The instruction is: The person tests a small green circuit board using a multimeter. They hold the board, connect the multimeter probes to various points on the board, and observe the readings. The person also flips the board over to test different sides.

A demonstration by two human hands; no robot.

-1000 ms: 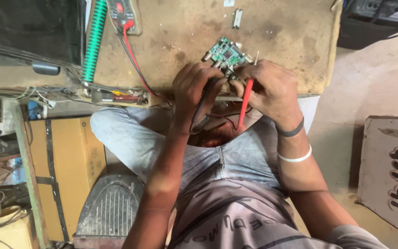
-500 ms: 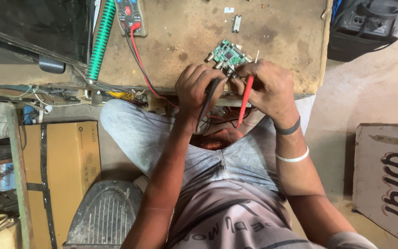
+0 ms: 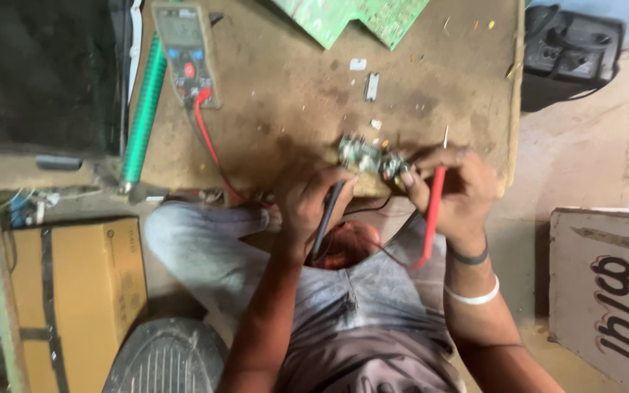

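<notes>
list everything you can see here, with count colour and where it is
small green circuit board: 1, green, at the table's near edge between both hands
red test probe: 1, red, in right hand
black test probe: 1, black, in left hand
yellow handheld multimeter: 1, yellow, table top left
large green circuit board: 1, green, table's far edge
worn brown wooden table: 1, brown, centre
yellow cardboard box: 1, yellow, lower left
left hand: 1, grip on black probe
right hand: 1, grip on red probe
</notes>
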